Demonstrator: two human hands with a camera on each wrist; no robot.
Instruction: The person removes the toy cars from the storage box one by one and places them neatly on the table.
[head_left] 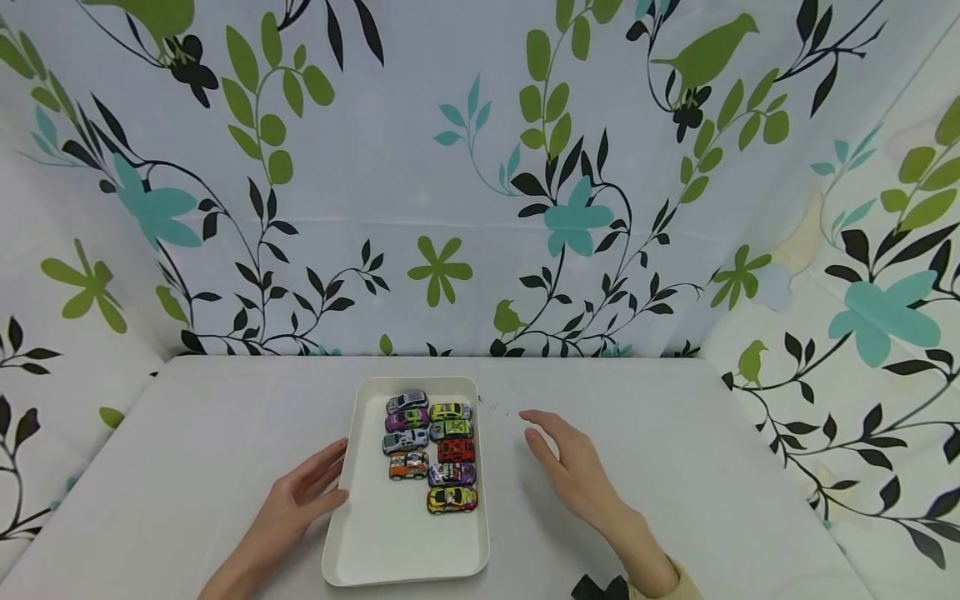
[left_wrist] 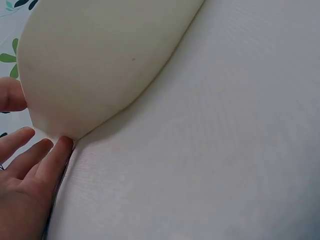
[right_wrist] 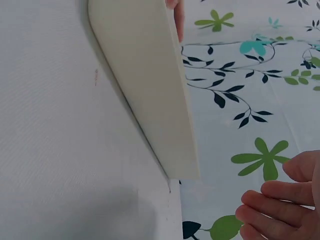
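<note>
A white tray (head_left: pixel 386 542) stands on the table with its long sides running away from me. Two columns of small toy cars fill its far and right part, among them an orange car (head_left: pixel 408 465), a red car (head_left: pixel 456 451) and a yellow car (head_left: pixel 452 500) at the near end. My left hand (head_left: pixel 296 500) touches the tray's left side with loosely bent fingers, and in the left wrist view its fingertips (left_wrist: pixel 64 142) meet the tray's outer wall. Apart from the tray, to its right, my right hand (head_left: pixel 573 467) hovers with relaxed fingers and holds nothing.
The white table (head_left: pixel 660 433) extends to both sides of the tray. Behind it hangs a cloth (head_left: pixel 390 167) printed with leaves, birds and flowers, and similar cloth covers both sides. A black bow-like piece (head_left: pixel 600 587) shows by the right sleeve (head_left: pixel 667 583).
</note>
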